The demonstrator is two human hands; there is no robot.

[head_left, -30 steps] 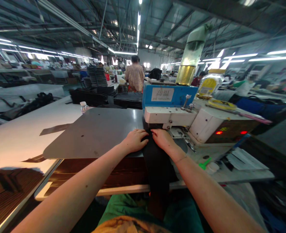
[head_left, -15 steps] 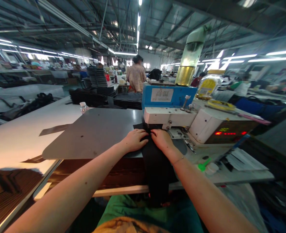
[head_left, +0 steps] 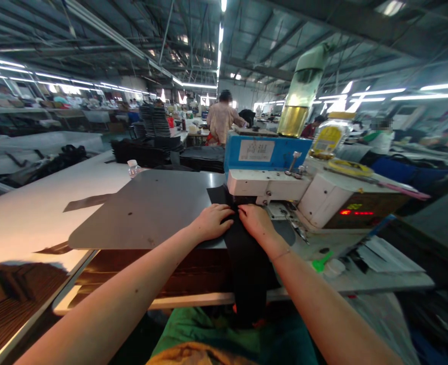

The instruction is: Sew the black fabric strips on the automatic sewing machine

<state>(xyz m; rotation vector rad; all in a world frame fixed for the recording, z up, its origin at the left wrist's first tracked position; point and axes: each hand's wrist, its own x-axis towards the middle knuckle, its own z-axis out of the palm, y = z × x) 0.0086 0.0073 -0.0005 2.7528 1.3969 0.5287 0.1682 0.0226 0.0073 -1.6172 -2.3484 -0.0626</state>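
A strip of black fabric (head_left: 249, 263) runs from under the head of the sewing machine (head_left: 267, 182), over the table edge and down towards my lap. My left hand (head_left: 213, 221) grips its left side, fingers bent and pressed on the cloth. On the other side my right hand (head_left: 254, 220) pinches the strip between thumb and fingers, close to the machine's foot. The strip's far end (head_left: 216, 194) lies on the grey metal plate (head_left: 170, 203), left of the machine head. The needle area is hidden by the machine head and my hands.
Stacked dark pieces (head_left: 203, 158) stand behind the plate, with a small clear bottle (head_left: 133, 168) nearby. An oil bottle (head_left: 328, 137) and yellow tape roll (head_left: 349, 167) rest on the machine. A green scoop (head_left: 321, 262) lies at right. Farther back stands a person (head_left: 220, 121).
More of the strip's far end shows on the plate, left of the machine head. My hands keep nearly the same place on the fabric. The view has shifted slightly.
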